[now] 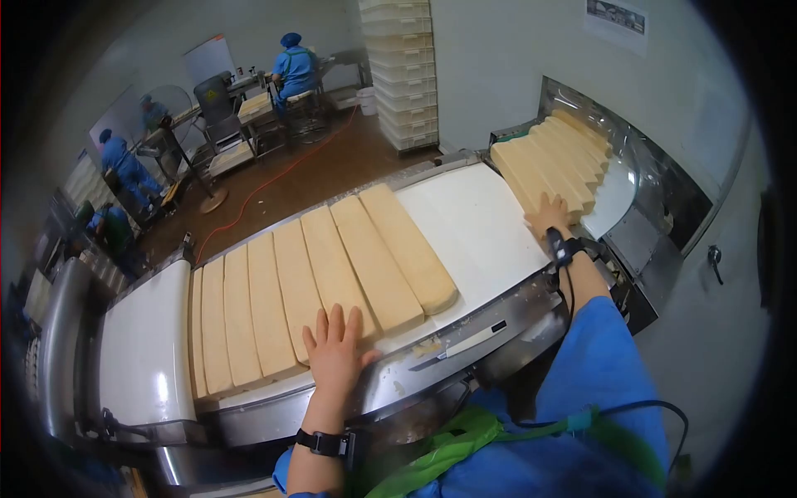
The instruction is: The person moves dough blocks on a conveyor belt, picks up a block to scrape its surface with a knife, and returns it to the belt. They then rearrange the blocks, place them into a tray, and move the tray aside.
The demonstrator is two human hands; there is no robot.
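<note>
A row of long pale-yellow slabs [286, 286] lies side by side across a white belt [481, 220]. My left hand [335, 353] rests at the near ends of the middle slabs, fingers spread and pointing away from me. To the right, more slabs [552, 158] of the same kind sit in a leaning, stepped stack where the belt meets a wall opening. My right hand [550, 217] reaches to the near end of that stack, its fingers extended against the slabs. What the slabs are made of does not show.
A white-handled knife [473, 342] lies on the steel edge in front of me. A second white belt section [145, 349] is at the left. Stacked white crates [403, 75] stand by the wall. Several people in blue, one a seated person [295, 70], work at the back. An orange cable [274, 174] crosses the floor.
</note>
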